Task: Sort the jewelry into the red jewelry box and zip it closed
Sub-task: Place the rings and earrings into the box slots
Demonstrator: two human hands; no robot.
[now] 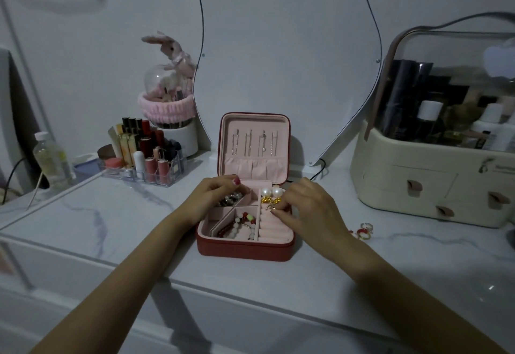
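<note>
Sitting open, the red box [245,248] holds beads [240,224] and pearls [271,192]; left hand [214,195] and right hand [303,209] fingers curl inside, can't tell what they pinch.

A white marble-patterned bench [111,214] carries the open red jewelry box [245,248] at centre, a clear acrylic lipstick organizer [145,170] back left, a cream cosmetics case [418,186] right, and small coloured rings [363,231] just before it.

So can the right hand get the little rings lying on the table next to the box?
Probably yes. The rings lie in the open on the table, just right of the red jewelry box, with nothing over them. The right hand is close by, though it is busy at the box's ring rolls.
</note>
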